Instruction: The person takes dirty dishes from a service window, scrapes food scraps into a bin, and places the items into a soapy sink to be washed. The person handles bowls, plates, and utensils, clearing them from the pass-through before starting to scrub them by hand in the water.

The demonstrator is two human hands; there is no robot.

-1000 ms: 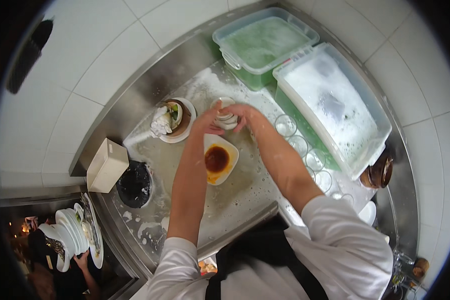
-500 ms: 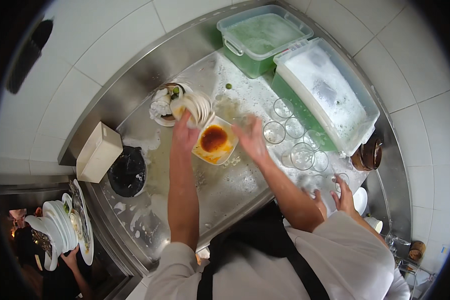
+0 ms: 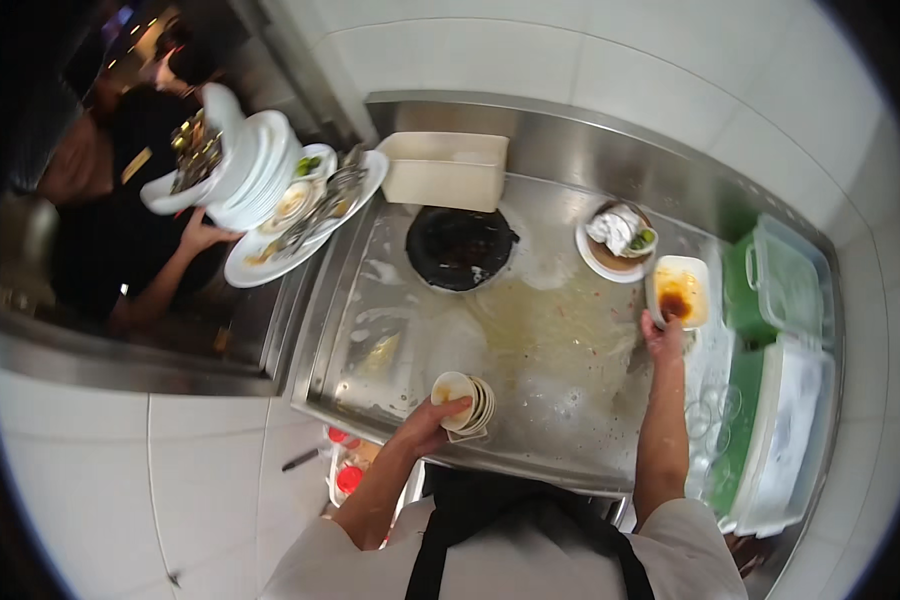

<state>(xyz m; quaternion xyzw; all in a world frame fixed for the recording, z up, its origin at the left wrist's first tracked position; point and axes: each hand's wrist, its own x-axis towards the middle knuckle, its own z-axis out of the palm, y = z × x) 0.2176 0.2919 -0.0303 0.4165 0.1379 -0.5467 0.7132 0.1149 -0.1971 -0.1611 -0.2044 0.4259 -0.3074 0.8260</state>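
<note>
Near the sink's front edge, my left hand [image 3: 430,422] grips a stack of small round sauce bowls [image 3: 452,388], thumb over the rim. My right hand [image 3: 663,340] is closed on the near edge of a cream square dish [image 3: 696,275] smeared with red-brown sauce. Just left of that dish rests a white plate [image 3: 588,258] bearing a brown round piece, a crumpled white napkin [image 3: 615,228] and green limes. A black-lined round hole or bin [image 3: 455,250] lies ahead of my left hand.
At left, a co-worker's hand [image 3: 205,235] supports stacked white plates [image 3: 265,165] and a platter of cutlery [image 3: 315,215] in the hatch. A beige box [image 3: 445,170] stands behind the black hole. Right: green-tinted tubs [image 3: 770,440] and several glasses [image 3: 705,430].
My view has turned left. My left hand has carried the bowl stack to the front edge. My right hand has taken hold of the dish. The co-worker's plates now appear closer at the hatch.
</note>
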